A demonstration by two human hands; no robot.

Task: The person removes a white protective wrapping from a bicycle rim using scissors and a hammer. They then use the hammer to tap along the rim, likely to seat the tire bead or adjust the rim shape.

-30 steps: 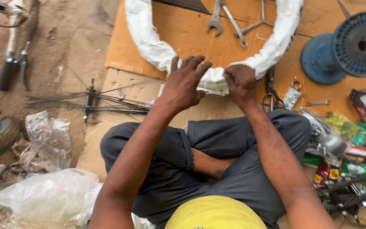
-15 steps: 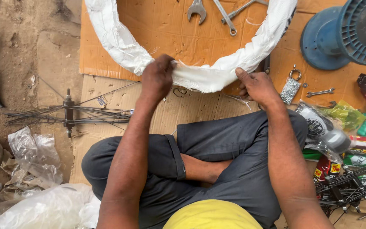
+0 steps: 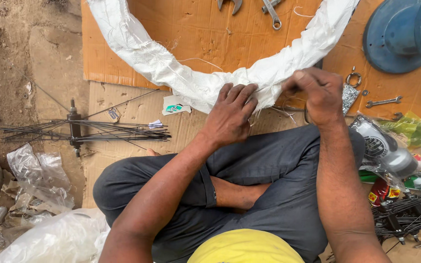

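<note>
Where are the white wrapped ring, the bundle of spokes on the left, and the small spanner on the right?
white wrapped ring (image 3: pixel 171 78), head view, on its left curve.
bundle of spokes (image 3: pixel 118 132), head view, on the thin rods right of the hub.
small spanner (image 3: pixel 383 102), head view, on its shaft.

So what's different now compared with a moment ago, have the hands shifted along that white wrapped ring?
Yes. The left hand slid rightward along the white wrapped ring and lies flat on it; the right hand moved right too and now pinches the wrapping, where it earlier rested on it. Both still touch the ring's near edge. The wrenches, blue spool and spoke bundle lie as before.
</note>
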